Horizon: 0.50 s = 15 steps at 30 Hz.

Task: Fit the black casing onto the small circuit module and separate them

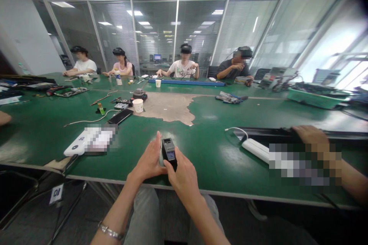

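At the near edge of the green table (218,153), the person held a small black device (168,152) upright between both hands. It had a little bluish screen on its front face, and it stood just above the table surface, close to the front rim. The left hand (149,160) was mostly open, with the fingers stretched up and the palm pressed flat against the left side of the device. A metal bracelet (110,231) sat on that wrist. The right hand (182,176) was curled around the lower part of the device from the right, with the thumb lying on its front below the screen, so this hand had a real grip on it.

To the left on the table lay a white flat object (75,146), partly blurred, and beyond it a dark phone (120,116) and a white paper cup (138,105). A large worn patch (169,107) in the green covering showed the pale surface under it. To the right lay a white power strip (255,149) with a thin white cable, and near it another person's hand (309,134) rested on a long dark tray. At the far side of the table four people sat in a row, each busy with small things, in front of a glass wall.
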Motion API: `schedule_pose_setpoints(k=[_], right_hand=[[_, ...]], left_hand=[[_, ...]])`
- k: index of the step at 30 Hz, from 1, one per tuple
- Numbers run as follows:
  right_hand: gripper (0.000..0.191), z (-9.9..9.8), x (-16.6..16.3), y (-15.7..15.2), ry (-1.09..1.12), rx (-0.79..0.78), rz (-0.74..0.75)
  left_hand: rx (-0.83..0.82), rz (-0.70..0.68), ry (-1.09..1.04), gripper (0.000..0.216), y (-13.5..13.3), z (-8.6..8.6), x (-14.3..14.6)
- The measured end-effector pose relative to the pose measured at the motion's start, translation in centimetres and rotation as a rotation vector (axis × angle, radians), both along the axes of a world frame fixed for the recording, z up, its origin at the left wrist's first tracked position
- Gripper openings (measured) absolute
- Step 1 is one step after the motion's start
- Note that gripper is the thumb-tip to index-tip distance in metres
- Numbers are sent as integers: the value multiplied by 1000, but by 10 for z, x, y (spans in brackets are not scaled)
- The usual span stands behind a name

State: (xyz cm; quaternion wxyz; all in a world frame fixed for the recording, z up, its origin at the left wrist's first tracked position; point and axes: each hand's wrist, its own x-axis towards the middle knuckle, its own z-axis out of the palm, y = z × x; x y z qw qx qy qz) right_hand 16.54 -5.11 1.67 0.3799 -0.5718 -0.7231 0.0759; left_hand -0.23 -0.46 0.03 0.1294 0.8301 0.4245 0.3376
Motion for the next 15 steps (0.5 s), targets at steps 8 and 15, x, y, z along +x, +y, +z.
schedule_pose_setpoints(k=[8,15], right_hand=[[56,17,-4,2,45,-42,-53],[57,33,21,8,240,123,-76]], left_hand=[[9,-23,-14,138,0,-1,0],[-56,34,-1,148,-5,4,1]])
